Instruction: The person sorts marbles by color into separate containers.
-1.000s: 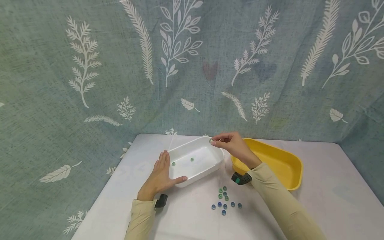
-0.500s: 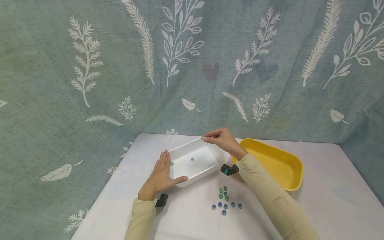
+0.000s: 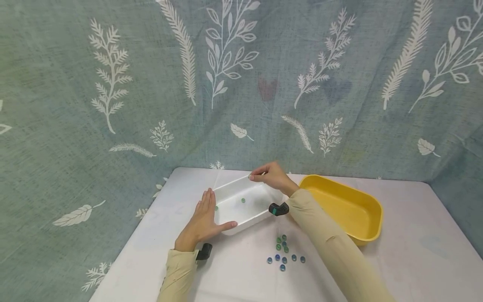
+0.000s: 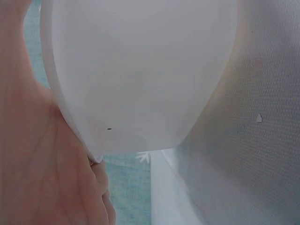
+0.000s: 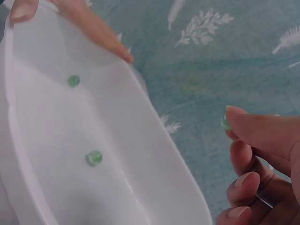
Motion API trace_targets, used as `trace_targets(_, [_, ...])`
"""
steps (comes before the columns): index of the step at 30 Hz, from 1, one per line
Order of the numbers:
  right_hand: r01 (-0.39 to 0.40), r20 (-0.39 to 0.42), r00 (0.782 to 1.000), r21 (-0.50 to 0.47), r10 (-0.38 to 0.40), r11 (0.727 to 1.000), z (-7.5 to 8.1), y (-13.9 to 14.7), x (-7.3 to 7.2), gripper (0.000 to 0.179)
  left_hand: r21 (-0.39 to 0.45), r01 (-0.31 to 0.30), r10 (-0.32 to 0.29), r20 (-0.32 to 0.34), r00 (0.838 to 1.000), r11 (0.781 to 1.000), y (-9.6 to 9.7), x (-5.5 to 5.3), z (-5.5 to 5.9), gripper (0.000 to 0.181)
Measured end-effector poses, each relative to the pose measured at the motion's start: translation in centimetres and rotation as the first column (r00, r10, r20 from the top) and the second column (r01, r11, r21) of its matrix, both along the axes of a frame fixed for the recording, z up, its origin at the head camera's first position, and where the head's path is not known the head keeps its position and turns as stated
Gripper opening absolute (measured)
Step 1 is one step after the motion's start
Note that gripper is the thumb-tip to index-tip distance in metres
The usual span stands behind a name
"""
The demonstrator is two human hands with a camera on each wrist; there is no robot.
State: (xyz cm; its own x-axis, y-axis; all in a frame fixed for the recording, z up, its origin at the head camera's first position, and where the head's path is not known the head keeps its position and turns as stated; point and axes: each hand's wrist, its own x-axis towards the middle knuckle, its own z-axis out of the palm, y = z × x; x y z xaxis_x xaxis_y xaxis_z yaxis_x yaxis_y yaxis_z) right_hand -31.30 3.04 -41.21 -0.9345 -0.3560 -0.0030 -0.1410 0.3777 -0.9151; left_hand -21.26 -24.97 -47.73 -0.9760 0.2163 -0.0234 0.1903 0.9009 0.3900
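Observation:
In the head view, my right hand (image 3: 272, 176) is raised over the far side of the white tray (image 3: 249, 218). Its thumb and index finger pinch a green glass marble (image 5: 225, 123), clearest in the right wrist view. Two more green marbles lie on the tray's floor, one near the middle (image 3: 243, 200) and another (image 5: 73, 81) closer to the left end. My left hand (image 3: 201, 220) rests against that left end, fingers straight and thumb spread over the near rim. The left wrist view shows its palm beside the tray's outer wall (image 4: 140, 84).
A yellow tray (image 3: 349, 209) stands to the right, partly behind my right sleeve. Several green marbles (image 3: 278, 247) and several blue marbles (image 3: 284, 260) lie loose on the white tabletop (image 3: 234, 268) in front. A leaf-patterned cloth (image 3: 241, 84) hangs behind the table.
My right hand has moved left with its pinched marble, from near the white tray's far right corner along its far rim. The left hand and both trays have stayed put.

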Motion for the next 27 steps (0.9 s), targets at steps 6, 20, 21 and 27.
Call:
trace_targets(6, [-0.009,0.01,1.0,0.028,0.008,1.0,-0.7,-0.3,-0.5,0.023,-0.006,-0.009,0.009,-0.006,1.0,1.0,0.0,0.1,0.0,0.138])
trace_targets(20, [-0.016,0.076,0.997,0.106,0.008,0.994,-2.0,-0.3,-1.7,0.023,-0.011,-0.012,0.012,0.003,1.0,1.0,-0.1,0.1,0.2,0.139])
trace_targets(21, [-0.017,0.082,0.997,0.112,0.008,0.994,-2.2,-0.3,-1.8,0.022,-0.011,-0.011,0.011,0.005,1.0,1.0,-0.1,0.1,0.1,0.139])
trace_targets(27, [-0.02,0.115,0.993,0.128,0.006,0.992,-2.8,-0.3,-2.1,0.021,-0.006,-0.006,0.006,0.009,1.0,1.0,0.0,0.1,0.1,0.139])
